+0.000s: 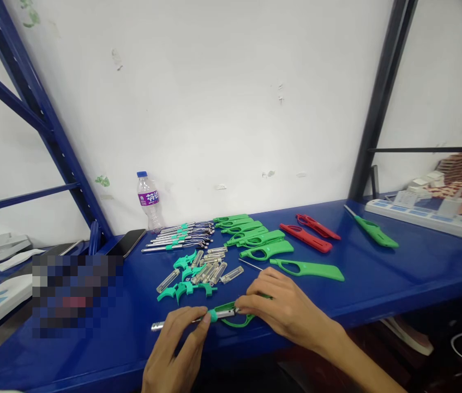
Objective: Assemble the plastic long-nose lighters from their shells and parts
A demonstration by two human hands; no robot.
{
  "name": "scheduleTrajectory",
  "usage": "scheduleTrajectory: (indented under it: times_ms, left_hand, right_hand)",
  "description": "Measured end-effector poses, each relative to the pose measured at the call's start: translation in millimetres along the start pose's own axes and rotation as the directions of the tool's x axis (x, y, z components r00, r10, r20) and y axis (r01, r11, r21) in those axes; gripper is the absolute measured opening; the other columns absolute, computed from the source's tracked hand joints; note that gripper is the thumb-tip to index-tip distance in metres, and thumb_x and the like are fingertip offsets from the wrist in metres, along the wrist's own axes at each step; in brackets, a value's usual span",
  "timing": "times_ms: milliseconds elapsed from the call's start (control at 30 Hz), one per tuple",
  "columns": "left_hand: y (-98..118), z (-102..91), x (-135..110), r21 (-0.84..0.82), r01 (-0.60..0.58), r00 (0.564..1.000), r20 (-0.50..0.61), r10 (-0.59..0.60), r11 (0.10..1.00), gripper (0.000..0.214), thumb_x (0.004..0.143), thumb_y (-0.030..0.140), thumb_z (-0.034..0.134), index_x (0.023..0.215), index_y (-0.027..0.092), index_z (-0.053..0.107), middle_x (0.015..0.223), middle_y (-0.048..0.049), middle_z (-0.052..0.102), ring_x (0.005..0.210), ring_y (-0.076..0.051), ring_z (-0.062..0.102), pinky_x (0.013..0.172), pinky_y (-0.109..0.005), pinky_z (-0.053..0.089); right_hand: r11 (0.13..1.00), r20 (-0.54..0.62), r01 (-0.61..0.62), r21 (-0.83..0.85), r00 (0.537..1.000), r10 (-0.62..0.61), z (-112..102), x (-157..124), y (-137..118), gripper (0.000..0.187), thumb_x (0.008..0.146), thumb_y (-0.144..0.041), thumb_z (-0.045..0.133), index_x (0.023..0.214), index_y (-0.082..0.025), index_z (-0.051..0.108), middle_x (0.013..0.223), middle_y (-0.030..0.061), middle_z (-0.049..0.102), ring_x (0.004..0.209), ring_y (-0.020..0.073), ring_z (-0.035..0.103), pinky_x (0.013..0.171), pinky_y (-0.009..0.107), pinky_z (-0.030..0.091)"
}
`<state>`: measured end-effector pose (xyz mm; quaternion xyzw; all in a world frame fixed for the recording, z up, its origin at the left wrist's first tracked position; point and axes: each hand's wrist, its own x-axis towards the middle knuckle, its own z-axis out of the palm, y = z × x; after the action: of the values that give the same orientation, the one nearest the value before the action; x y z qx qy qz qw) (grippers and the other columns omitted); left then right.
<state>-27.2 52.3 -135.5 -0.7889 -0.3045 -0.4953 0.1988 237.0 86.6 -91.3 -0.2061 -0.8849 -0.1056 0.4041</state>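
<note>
Near the front edge of the worktop, your left hand is pinching a metal tube beside its teal collar, while your right hand is pinching at its right end, over a green casing.

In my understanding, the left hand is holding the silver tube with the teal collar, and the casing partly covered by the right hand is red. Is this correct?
Not fully: the casing partly covered by the right hand is green, not red, as the head view shows. The left hand is indeed holding the silver tube with the teal collar.
</note>
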Motion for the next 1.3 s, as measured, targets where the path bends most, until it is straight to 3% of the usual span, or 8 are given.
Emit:
scheduleTrajectory:
  times_ms: [167,400,767,967,1300]
  left_hand:
    - [-1.2,-2.4,-2.7,0.043,-0.006,0.998,0.060,0.003,0.999,0.046,0.099,-0.005,0.061,0.135,0.023,0.067,0.113,-0.0072,0.074,0.104,-0.018,0.074,0.090,-0.029,0.063]
    - [2.0,-5.7,4.6,0.257,-0.138,0.979,0.185,0.091,0.956,0.056,0.101,-0.005,0.052,0.143,0.030,0.067,0.117,-0.0050,0.075,0.104,-0.016,0.074,0.094,-0.027,0.056]
    - [-1.9,-3.9,5.9,0.193,-0.150,0.936,0.342,0.076,0.970,0.066,0.098,-0.004,0.039,0.156,0.024,0.052,0.114,-0.0061,0.077,0.097,-0.018,0.074,0.089,-0.030,0.055]
    - [-4.0,-3.0,-0.3,0.220,-0.153,0.929,0.364,0.065,0.963,0.068,0.097,-0.004,0.038,0.158,0.024,0.050,0.120,-0.0030,0.078,0.104,-0.016,0.075,0.103,-0.030,0.052]
    - [-0.9,-3.1,2.4,0.185,-0.107,0.944,0.328,0.041,0.977,0.065,0.097,-0.002,0.042,0.155,0.025,0.053,0.119,-0.0056,0.077,0.104,-0.017,0.075,0.099,-0.029,0.057]
  right_hand:
    - [1.000,-0.009,0.008,-0.010,1.000,-0.008,-0.1,-1.6,0.5,0.022,0.110,-0.012,0.052,0.113,-0.020,0.071,0.087,0.0018,0.069,0.073,0.0154,0.055,0.071,0.031,0.039]
    - [0.999,-0.025,0.001,-0.040,1.000,-0.002,-1.6,-4.0,0.5,0.028,0.108,-0.007,0.048,0.116,-0.020,0.072,0.085,0.0019,0.066,0.073,0.0154,0.054,0.070,0.031,0.039]
    - [0.999,-0.030,-0.003,-0.050,1.000,0.002,-0.8,-3.5,0.2,0.024,0.110,-0.013,0.050,0.113,-0.020,0.073,0.086,0.0025,0.070,0.073,0.0153,0.057,0.070,0.031,0.042]
    - [0.999,-0.036,-0.005,-0.039,0.999,0.003,-1.8,-1.4,-0.6,0.020,0.111,-0.017,0.054,0.111,-0.019,0.074,0.085,0.0022,0.070,0.072,0.0151,0.056,0.069,0.032,0.042]
    - [1.000,-0.075,-0.011,-0.024,0.997,0.009,-1.4,-1.6,-1.9,0.013,0.109,-0.018,0.060,0.114,-0.018,0.072,0.083,0.0011,0.074,0.068,0.0138,0.060,0.068,0.033,0.040]
